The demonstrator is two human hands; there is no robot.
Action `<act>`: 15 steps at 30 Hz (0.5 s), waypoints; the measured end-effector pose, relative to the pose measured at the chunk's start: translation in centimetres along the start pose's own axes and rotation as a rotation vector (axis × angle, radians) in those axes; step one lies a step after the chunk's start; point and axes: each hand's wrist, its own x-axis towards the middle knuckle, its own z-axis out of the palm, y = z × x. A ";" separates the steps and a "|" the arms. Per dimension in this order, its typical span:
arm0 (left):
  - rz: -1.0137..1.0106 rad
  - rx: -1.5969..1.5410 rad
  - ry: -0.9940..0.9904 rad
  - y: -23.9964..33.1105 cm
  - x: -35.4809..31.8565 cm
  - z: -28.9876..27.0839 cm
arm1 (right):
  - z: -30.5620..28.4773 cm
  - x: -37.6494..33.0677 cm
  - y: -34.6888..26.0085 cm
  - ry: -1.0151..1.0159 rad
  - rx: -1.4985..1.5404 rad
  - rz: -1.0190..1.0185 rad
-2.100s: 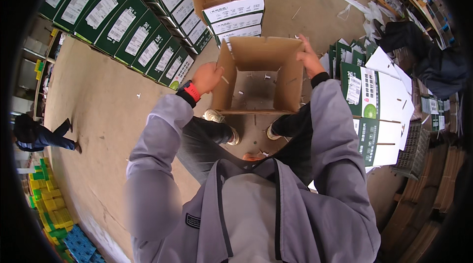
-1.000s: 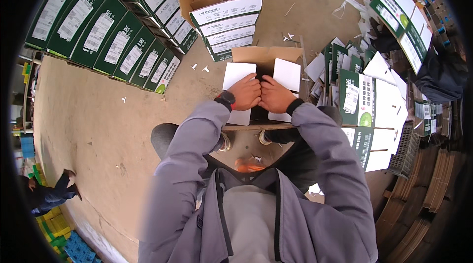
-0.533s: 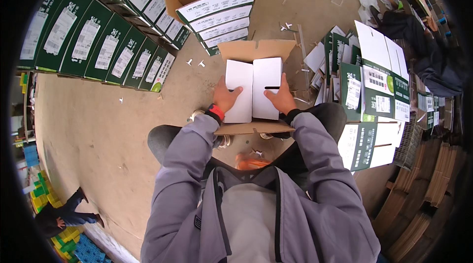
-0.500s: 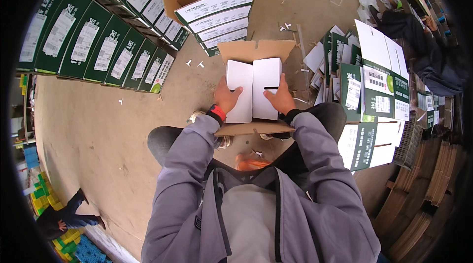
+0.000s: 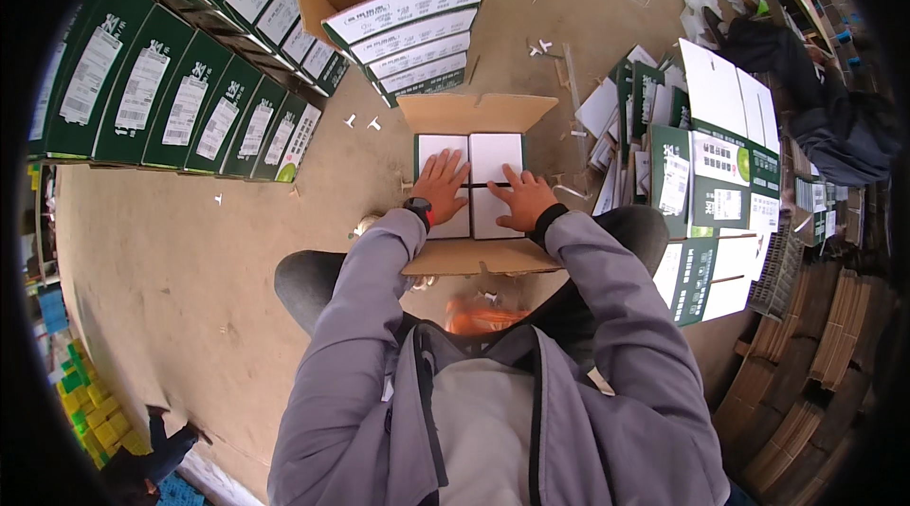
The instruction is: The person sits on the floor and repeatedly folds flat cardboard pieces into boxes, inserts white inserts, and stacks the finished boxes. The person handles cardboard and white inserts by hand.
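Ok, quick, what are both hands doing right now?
Left hand: open, flat on the left white flap of the box.
Right hand: open, flat on the right white flap.

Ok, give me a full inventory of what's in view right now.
carton: one, brown with two white flaps folded shut, on the floor between the knees
standing boxes: one long row, green with white labels, upper left
stacked boxes: one pile, white and green, top one open, beyond the carton
flat box blanks: many, green and white, heaped at right
brown card sheets: stacks, lower right
crates: several, yellow and green, lower left
left hand: flat on left flap
right hand: flat on right flap
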 end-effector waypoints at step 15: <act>-0.533 -0.831 0.841 -6.5 -0.7 -10.5 | -2.6 -12.3 -5.3 0.131 0.255 0.057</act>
